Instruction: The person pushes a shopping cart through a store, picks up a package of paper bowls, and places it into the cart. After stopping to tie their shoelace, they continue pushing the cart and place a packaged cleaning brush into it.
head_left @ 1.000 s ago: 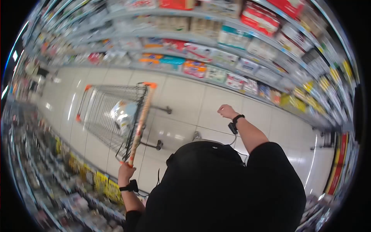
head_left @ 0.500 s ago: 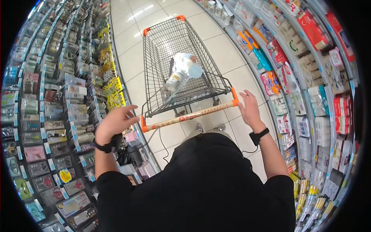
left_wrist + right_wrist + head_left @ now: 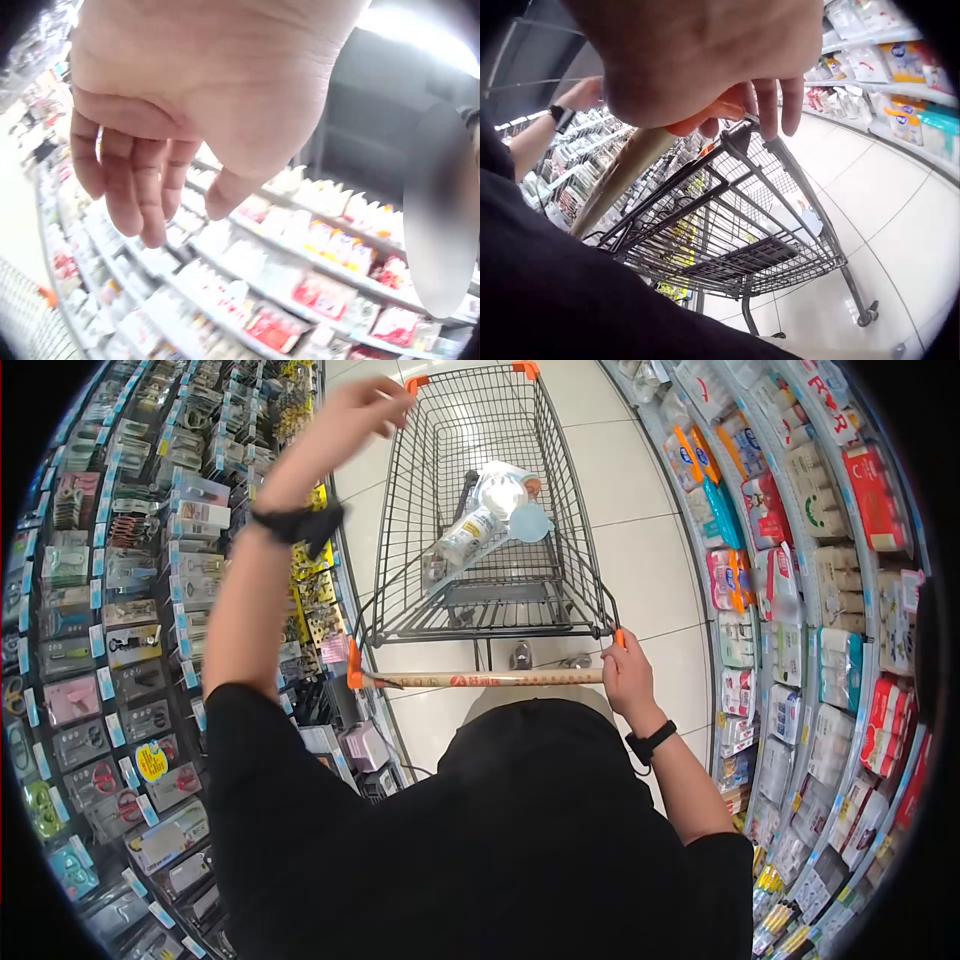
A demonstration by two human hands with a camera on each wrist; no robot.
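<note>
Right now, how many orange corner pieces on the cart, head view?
4: far-left piece, far-right piece, near-left piece, and near-right piece, partly covered by the right hand. Any lower down could be hidden.

Packages (image 3: pixel 470 538) lie in the cart (image 3: pixel 500 595) between shelves (image 3: pixel 885 37).

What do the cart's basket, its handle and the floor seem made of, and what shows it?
Basket: probably dark-coated metal, its thin bars forming an open grid. Handle: likely smooth plastic outside, evenly tan with red print; its core is hidden. Floor: pale, smooth-looking tiles, perhaps ceramic, judging by straight joints.
</note>
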